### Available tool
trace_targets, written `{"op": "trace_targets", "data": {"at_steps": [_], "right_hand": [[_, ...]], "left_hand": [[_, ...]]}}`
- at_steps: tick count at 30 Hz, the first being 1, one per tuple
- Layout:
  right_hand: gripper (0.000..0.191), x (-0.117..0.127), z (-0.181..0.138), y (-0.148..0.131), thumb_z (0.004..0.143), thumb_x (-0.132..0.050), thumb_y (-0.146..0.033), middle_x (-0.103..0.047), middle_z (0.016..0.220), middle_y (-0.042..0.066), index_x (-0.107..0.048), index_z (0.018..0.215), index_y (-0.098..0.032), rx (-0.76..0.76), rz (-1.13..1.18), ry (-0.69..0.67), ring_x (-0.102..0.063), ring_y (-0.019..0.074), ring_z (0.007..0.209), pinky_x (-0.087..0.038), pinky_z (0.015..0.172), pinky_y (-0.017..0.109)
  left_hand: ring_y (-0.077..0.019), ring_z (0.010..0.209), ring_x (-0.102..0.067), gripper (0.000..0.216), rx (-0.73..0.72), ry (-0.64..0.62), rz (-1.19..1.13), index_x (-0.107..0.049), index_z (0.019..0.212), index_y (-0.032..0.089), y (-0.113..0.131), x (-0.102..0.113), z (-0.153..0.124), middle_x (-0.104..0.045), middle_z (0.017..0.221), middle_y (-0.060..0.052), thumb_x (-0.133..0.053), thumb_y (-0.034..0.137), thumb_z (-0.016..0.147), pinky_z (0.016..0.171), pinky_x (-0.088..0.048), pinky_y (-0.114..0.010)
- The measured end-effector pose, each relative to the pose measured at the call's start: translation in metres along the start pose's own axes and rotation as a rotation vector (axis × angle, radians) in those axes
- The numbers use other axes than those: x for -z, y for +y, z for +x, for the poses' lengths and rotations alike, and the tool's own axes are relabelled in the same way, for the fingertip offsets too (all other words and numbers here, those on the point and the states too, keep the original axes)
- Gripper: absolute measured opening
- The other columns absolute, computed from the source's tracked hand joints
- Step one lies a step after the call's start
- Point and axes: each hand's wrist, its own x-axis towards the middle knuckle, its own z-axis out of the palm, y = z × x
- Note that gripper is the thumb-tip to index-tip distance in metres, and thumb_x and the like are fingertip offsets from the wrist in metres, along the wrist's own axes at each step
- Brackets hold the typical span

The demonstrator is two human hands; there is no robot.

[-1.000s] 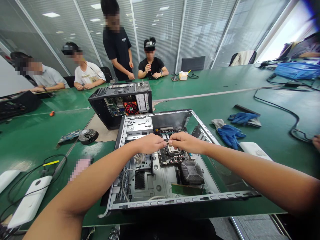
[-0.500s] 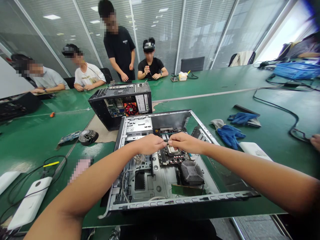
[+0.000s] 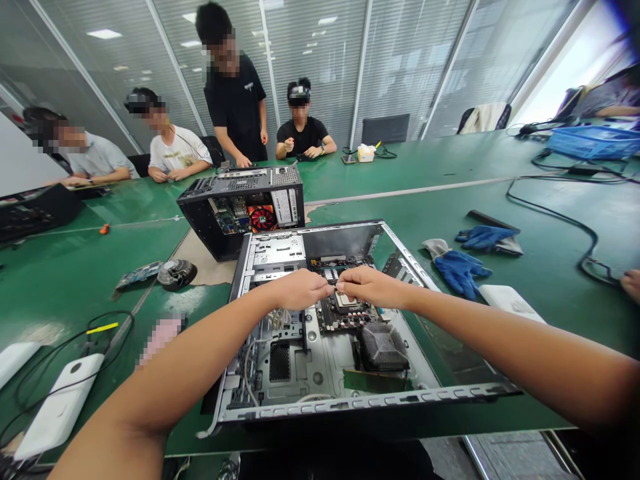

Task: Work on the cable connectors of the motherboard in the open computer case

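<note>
Head view: computer case lies flat on the green table, side panel off, interior exposed. I hold my left hand and right hand over the motherboard. The fingertips of both are pinched closed and meet tip to tip just above the processor socket. Something small may be nipped between them, but it is too small for me to tell.

Status: the motherboard is seated in the case. The socket is uncovered. A black finned block sits on the near side of the board, apart from the socket. Grey cables lie loose at the left. Blue gloves lie unworn on the right. A second case stands beyond.
</note>
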Motion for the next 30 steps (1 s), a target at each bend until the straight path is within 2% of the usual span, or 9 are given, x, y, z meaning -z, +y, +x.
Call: {"op": "trace_targets", "data": {"at_steps": [9, 20, 25, 30], "right_hand": [[0.031, 0.001, -0.001, 0.000, 0.087, -0.045, -0.040, -0.058, 0.063, 0.002, -0.050, 0.066, -0.018, 0.009, 0.000, -0.009, -0.048, 0.0119, 0.055, -0.034, 0.053, 0.026], [0.039, 0.001, -0.001, 0.003, 0.090, -0.039, -0.045, -0.052, 0.058, 0.000, -0.047, 0.063, -0.018, 0.017, 0.083, -0.069, -0.042, 0.0106, 0.050, -0.032, 0.051, 0.026], [0.034, 0.000, 0.000, 0.002, 0.089, -0.041, -0.042, -0.047, 0.059, -0.002, -0.045, 0.065, -0.019, 0.034, 0.073, 0.017, -0.040, 0.0107, 0.053, -0.031, 0.052, 0.026], [0.028, -0.001, -0.001, 0.000, 0.086, -0.046, -0.042, -0.046, 0.064, -0.002, -0.055, 0.080, -0.017, 0.076, 0.076, 0.123, -0.039, 0.0119, 0.059, -0.031, 0.055, 0.026]], "left_hand": [[-0.0128, 0.059, -0.043, 0.045, -0.027, 0.025, -0.008, -0.049, 0.068, 0.017, -0.003, -0.003, 0.001, -0.051, 0.063, -0.001, -0.025, 0.040, 0.098, 0.059, -0.030, -0.028], [-0.0141, 0.061, -0.047, 0.042, -0.022, 0.034, -0.007, -0.050, 0.068, 0.017, -0.001, -0.002, 0.001, -0.054, 0.065, -0.001, -0.029, 0.039, 0.097, 0.061, -0.031, -0.028], [-0.0128, 0.058, -0.041, 0.043, -0.018, 0.030, -0.141, -0.042, 0.063, 0.018, -0.006, -0.004, 0.002, -0.043, 0.060, 0.001, -0.026, 0.041, 0.096, 0.058, -0.029, -0.027], [-0.0112, 0.056, -0.034, 0.041, 0.026, 0.016, -0.377, -0.035, 0.060, 0.019, -0.011, 0.000, 0.001, -0.036, 0.057, 0.002, -0.029, 0.042, 0.093, 0.055, -0.027, -0.027]]}}
